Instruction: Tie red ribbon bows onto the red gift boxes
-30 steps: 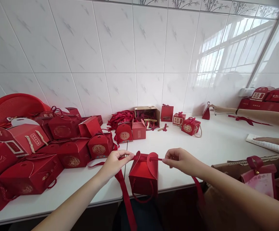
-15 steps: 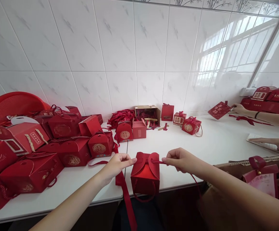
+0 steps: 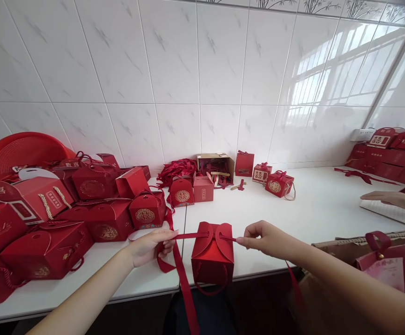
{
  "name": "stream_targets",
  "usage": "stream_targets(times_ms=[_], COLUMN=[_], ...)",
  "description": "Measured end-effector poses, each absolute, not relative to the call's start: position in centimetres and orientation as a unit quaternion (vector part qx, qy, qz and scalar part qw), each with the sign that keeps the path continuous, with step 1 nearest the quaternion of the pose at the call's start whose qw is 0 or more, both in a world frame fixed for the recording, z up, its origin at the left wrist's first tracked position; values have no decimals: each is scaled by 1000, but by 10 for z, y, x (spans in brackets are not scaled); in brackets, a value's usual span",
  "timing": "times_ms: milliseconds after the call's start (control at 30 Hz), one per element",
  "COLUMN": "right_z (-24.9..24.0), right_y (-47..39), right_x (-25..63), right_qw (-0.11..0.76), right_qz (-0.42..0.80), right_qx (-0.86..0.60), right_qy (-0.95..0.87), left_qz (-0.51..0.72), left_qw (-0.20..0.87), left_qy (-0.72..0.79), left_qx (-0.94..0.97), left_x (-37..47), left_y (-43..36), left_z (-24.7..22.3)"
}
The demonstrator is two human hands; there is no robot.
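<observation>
Near the front edge of the white table point(image 3: 321, 209), just right of its seam point(image 3: 184, 216), our red box point(image 3: 212, 259) stands upright, its two rounded top flaps point(image 3: 204, 239) folded towards each other. We hold a narrow red ribbon point(image 3: 190, 236) that runs through the holes in those flaps: our left hand point(image 3: 151, 246) pinches it on one side between thumb and fingers, and our right hand point(image 3: 268, 239) grips it on the other, fingertips pressed together — so both grips are closed on the ribbon, which stretches out to either side of the box. A cord handle point(image 3: 212, 293) loops down the box's near side. Beside our left hand, a wider red strip point(image 3: 185, 288) hangs over the table edge; we cannot tell whether it belongs to the same ribbon. To our left lies a pile of red boxes point(image 3: 94, 221) — with a red basket point(image 3: 26, 151) behind it — and at the far right another person's hand point(image 3: 391, 199) lies over a white flat object point(image 3: 393, 215).
</observation>
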State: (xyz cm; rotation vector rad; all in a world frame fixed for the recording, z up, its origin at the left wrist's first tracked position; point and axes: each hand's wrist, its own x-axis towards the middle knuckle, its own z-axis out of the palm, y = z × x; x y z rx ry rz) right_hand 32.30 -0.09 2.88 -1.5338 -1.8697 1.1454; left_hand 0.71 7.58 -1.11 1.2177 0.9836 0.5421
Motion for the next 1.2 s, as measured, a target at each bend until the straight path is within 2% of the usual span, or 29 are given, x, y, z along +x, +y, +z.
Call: stream_targets(times_ms=[167, 267, 433, 533, 600, 667, 767, 867, 967, 1067, 1133, 1200], right_z=[34, 32, 18, 15, 18, 22, 22, 17, 15, 19, 23, 25], right_y=[1, 3, 2, -5, -13, -21, -28, -28, -22, -16, -14, -14], right_x=[327, 329, 326, 321, 315, 310, 305, 310, 320, 325, 324, 320], right_qw=[236, 249, 192, 180, 172, 139, 27, -45, -32, 10, 26, 34], right_qz=[515, 512, 337, 147, 73, 74, 95, 103, 172, 263, 327, 399], right_qx=[-546, -547, -608, -646, -634, -587, -527, -540, -578, -590, -559, -505], right_qy=[-617, -614, -692, -728, -751, -794, -844, -834, -797, -764, -761, -765], left_qz=[204, 219, 213, 337, 397, 368, 281, 247, 271, 326, 345, 355], left_qw=[691, 673, 560, 387, 315, 346, 366, 364, 443, 609, 705, 758], left_qy=[423, 448, 521, 577, 563, 513, 493, 512, 526, 515, 487, 459], left_qx=[549, 545, 608, 635, 653, 694, 738, 738, 674, 508, 383, 299], left_x=[-17, -28, -27, -13, 1, 18, 39, 46, 41, 31, 27, 26], left_y=[82, 79, 72, 63, 50, 34, 17, 18, 28, 33, 32, 31], left_z=[0, 5, 4, -2, -7, -13, -22, -25, -19, -11, -8, -8])
